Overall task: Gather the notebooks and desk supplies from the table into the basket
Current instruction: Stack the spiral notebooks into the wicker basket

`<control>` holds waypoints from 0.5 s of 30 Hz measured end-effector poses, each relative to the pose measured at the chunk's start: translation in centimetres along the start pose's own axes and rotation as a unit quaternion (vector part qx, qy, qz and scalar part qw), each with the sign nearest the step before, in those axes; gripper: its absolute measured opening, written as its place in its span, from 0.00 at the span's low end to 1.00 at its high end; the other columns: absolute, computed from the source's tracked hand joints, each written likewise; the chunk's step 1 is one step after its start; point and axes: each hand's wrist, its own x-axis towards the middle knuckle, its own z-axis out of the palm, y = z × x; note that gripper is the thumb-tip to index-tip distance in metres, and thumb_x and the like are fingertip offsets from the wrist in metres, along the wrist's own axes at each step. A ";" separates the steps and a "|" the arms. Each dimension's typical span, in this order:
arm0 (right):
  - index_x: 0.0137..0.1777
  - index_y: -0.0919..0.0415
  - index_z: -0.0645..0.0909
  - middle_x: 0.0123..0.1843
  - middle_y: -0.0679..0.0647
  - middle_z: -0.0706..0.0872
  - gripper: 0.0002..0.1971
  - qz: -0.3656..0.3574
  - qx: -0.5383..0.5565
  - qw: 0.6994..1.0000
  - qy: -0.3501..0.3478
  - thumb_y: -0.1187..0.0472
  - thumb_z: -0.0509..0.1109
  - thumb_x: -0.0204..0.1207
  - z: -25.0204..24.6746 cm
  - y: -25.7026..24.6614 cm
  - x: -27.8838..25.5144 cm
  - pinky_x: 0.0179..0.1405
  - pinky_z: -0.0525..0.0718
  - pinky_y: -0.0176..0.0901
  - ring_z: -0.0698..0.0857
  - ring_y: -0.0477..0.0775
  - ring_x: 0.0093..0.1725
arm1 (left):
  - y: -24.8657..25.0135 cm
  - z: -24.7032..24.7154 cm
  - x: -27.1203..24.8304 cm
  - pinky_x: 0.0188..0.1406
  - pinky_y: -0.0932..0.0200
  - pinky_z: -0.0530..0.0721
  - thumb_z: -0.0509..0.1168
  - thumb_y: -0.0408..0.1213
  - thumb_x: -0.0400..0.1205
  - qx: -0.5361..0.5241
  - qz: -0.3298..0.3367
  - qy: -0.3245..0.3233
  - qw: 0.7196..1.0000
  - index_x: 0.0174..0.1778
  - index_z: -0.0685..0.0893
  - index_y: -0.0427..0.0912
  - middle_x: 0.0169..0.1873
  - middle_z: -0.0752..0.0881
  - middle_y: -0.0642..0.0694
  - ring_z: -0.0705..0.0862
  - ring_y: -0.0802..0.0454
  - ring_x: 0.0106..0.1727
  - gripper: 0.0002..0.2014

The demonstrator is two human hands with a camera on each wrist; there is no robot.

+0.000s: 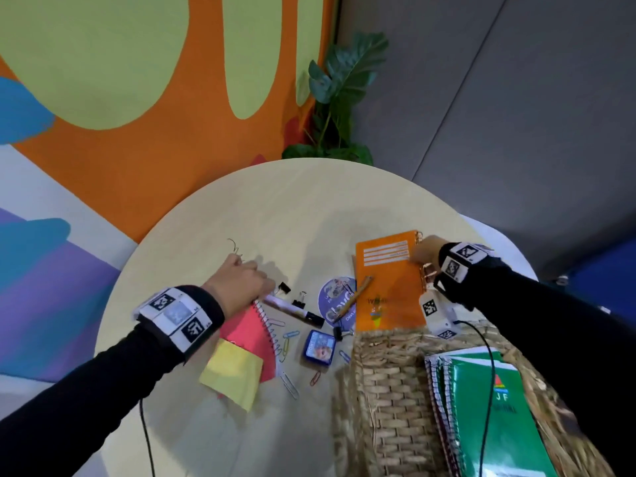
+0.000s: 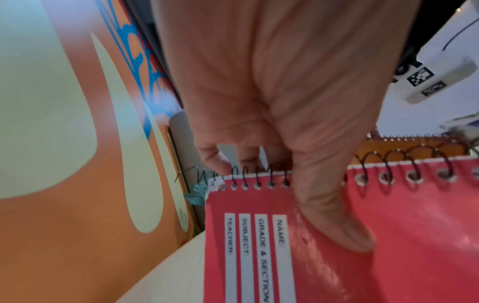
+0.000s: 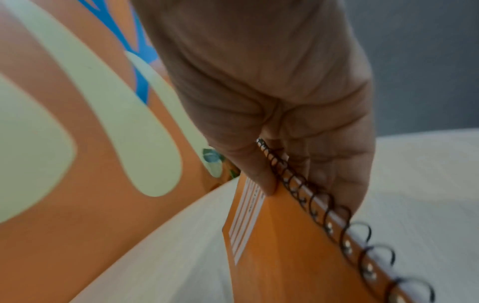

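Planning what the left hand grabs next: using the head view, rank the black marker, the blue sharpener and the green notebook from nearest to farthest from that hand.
From the left hand:
1. Black marker, just to its right on the table.
2. Blue sharpener, farther right, toward the person.
3. Green notebook, far right, inside the basket.

head: high, facing down – table (image 1: pixel 303 208) | wrists: close along hands – both share table
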 end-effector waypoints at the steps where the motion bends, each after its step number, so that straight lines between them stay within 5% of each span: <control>1: 0.52 0.68 0.79 0.53 0.66 0.84 0.05 -0.006 0.001 1.000 0.018 0.70 0.65 0.78 -0.5 -0.4 -1.0 0.53 0.88 0.57 0.85 0.62 0.46 | 0.1 -0.9 -0.4 0.63 0.50 0.66 0.58 0.33 0.82 0.007 -0.003 0.011 1.000 0.57 0.78 0.52 0.55 0.84 0.54 0.76 0.49 0.62 0.12; 3: 0.56 0.73 0.81 0.54 0.68 0.87 0.10 -0.020 0.023 0.998 0.049 0.69 0.63 0.78 -1.1 -1.1 -2.9 0.52 0.89 0.61 0.88 0.66 0.49 | 0.4 -2.4 -1.5 0.62 0.51 0.66 0.59 0.35 0.83 0.015 -0.009 0.036 0.999 0.56 0.78 0.52 0.54 0.84 0.53 0.76 0.49 0.61 0.09; 6: 0.57 0.67 0.81 0.54 0.63 0.88 0.10 -0.086 0.037 0.991 0.093 0.66 0.65 0.78 -2.4 -1.8 -6.7 0.46 0.91 0.61 0.89 0.66 0.51 | 0.9 -4.1 -3.0 0.57 0.50 0.69 0.63 0.32 0.80 0.034 -0.018 0.108 0.993 0.51 0.78 0.50 0.48 0.85 0.53 0.80 0.47 0.56 0.08; 10: 0.52 0.61 0.81 0.51 0.57 0.87 0.06 -0.179 0.030 0.964 0.193 0.64 0.64 0.78 -5.0 -1.2 -12.3 0.43 0.91 0.56 0.88 0.62 0.48 | 1.4 -5.5 -4.7 0.45 0.49 0.69 0.73 0.23 0.67 0.032 -0.069 0.221 0.972 0.35 0.74 0.48 0.28 0.84 0.51 0.83 0.45 0.36 0.17; 13: 0.51 0.59 0.78 0.49 0.56 0.85 0.05 -0.259 -0.019 0.931 0.257 0.64 0.61 0.80 -6.5 0.7 -16.5 0.39 0.80 0.45 0.83 0.60 0.45 | 2.1 -6.4 -6.0 0.50 0.46 0.70 0.70 0.25 0.72 -0.022 -0.128 0.264 0.956 0.39 0.73 0.44 0.26 0.85 0.46 0.85 0.42 0.33 0.13; 15: 0.61 0.59 0.79 0.54 0.61 0.87 0.14 -0.297 -0.077 0.903 0.302 0.68 0.60 0.78 -7.4 2.8 -18.9 0.48 0.81 0.50 0.84 0.65 0.52 | 2.4 -6.2 -7.0 0.44 0.45 0.77 0.67 0.31 0.77 -0.096 -0.168 0.279 0.941 0.46 0.72 0.41 0.27 0.86 0.38 0.85 0.36 0.32 0.08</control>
